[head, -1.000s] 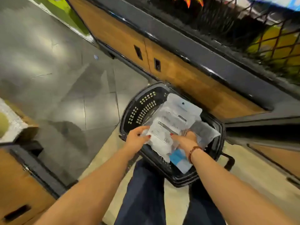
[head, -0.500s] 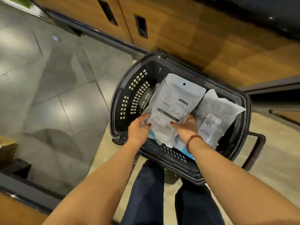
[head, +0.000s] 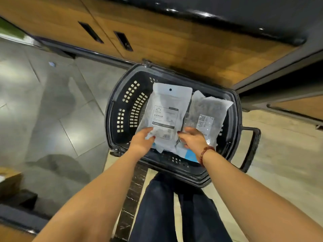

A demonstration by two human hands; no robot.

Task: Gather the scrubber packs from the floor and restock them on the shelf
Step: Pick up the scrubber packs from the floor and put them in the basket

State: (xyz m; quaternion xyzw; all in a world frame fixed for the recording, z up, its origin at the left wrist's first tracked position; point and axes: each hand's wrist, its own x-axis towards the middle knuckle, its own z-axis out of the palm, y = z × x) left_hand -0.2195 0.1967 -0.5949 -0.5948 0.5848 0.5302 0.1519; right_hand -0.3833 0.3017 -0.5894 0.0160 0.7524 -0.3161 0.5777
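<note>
A black plastic basket (head: 122, 95) stands on the floor in front of my legs. Inside it a white scrubber pack (head: 166, 109) with a printed label leans face up. To its right lies a clear pack (head: 208, 110) of dark scrubbers. A blue-and-white pack (head: 189, 154) shows underneath them. My left hand (head: 142, 142) rests on the lower left corner of the labelled pack, fingers loosely spread. My right hand (head: 193, 139), with a bead bracelet on the wrist, lies with spread fingers across the bottom edges of both packs.
A wooden cabinet base (head: 157, 37) with two dark slots and a black top edge runs just behind the basket. The basket's handle (head: 251, 147) hangs down on the right. Grey tiled floor (head: 52, 110) spreads to the left, with a box (head: 8, 179) at the far left.
The view has tipped down and closer to the basket. The labelled pack has settled lower in the basket, and both hands have loosened from gripping its bottom edge to lying on it with spread fingers.
</note>
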